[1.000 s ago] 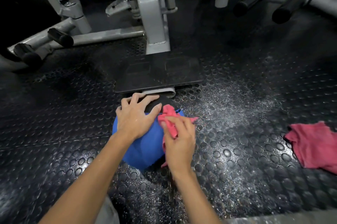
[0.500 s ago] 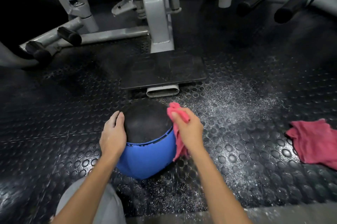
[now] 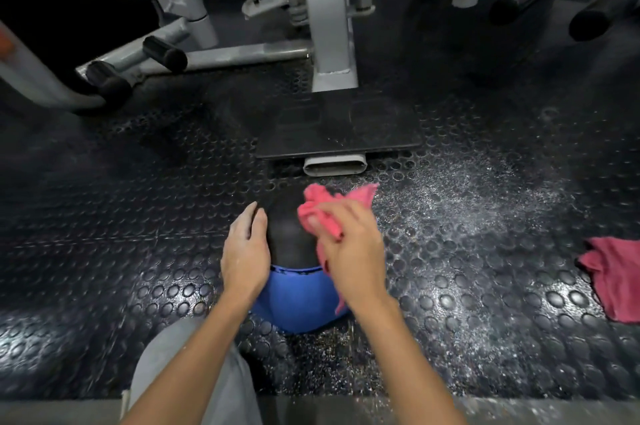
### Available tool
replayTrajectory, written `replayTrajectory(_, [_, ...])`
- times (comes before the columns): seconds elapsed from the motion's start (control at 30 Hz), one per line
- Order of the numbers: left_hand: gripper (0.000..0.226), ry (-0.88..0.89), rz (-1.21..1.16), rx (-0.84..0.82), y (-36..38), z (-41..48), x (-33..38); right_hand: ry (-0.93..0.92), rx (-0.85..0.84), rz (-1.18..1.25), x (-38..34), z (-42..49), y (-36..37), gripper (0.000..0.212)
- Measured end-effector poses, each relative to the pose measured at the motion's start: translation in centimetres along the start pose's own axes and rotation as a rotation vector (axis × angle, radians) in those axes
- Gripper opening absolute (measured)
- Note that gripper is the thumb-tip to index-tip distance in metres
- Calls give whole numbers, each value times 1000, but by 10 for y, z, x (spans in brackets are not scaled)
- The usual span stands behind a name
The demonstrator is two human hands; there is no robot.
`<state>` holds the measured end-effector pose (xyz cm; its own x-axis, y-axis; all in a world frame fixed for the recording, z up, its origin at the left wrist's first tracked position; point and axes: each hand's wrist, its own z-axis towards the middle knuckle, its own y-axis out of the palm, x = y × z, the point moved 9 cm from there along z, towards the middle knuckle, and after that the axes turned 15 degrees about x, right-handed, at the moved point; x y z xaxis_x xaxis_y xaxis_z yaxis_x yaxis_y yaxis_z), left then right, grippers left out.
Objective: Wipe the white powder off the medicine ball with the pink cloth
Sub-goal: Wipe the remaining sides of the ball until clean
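The medicine ball [image 3: 294, 293] rests on the studded black floor in front of me, blue on its near half and black on its far half. My left hand [image 3: 245, 251] lies flat against the ball's left side and steadies it. My right hand [image 3: 349, 248] is on the ball's upper right, shut on a bunched pink cloth [image 3: 320, 213] that it presses onto the black part. One end of the cloth hangs down under my wrist. My hands hide much of the ball's top.
White powder [image 3: 460, 203] is scattered over the rubber floor to the right. A second pink cloth [image 3: 613, 275] lies at the right edge. A grey gym machine post [image 3: 330, 26] with a black footplate [image 3: 339, 126] stands just beyond the ball. My grey-trousered knee [image 3: 194, 372] is at lower left.
My right hand has slid the cloth from the ball's right side up onto its black top. My left hand moved from the top to the left side.
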<state>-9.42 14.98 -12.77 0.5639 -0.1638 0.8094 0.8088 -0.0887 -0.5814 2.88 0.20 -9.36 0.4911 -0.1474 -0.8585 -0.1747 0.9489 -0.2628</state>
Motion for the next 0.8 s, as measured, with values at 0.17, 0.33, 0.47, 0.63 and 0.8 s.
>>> replayTrajectory(0.17, [41,75,2,7,7,-9,9,640,126,93,89,6,-34,9])
replayTrajectory(0.33, [41,165,91,-6,19,-10,24,136,128,9,18,2,-27,12])
replayTrajectory(0.47, [50,253,105,-10,24,-22,35,-103,42,-145,-3,20,-20,13])
replayTrajectory(0.63, [59,325,146,-2,27,-40,51,535,-63,-54,114,50,-31,4])
replayTrajectory(0.8, [62,369,164,-21,29,-42,56,396,-37,-60,82,46,-39,9])
